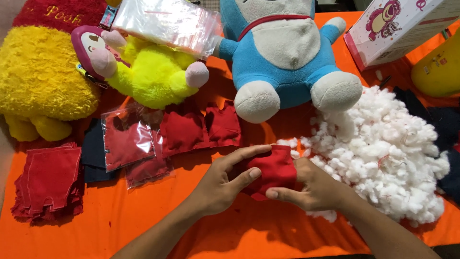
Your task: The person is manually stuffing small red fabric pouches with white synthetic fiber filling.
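Both of my hands grip a small red fabric pouch (pixel 274 169) over the orange table cover (pixel 143 225). My left hand (pixel 224 181) holds its left side, thumb on top and fingers along the upper edge. My right hand (pixel 311 187) clasps its right side, thumb beneath. The pouch looks plump. A big heap of white stuffing fibre (pixel 383 148) lies just right of my hands, touching the pouch's right edge.
Above the hands sit a blue and white plush cat (pixel 282 52), a yellow plush doll (pixel 148 72) and a large yellow and red plush (pixel 43 72). Red pouches (pixel 201 127), bagged ones (pixel 127 141), flat red cloth pieces (pixel 48 182), clear bags (pixel 167 24) and a pink-white box (pixel 397 26) surround them.
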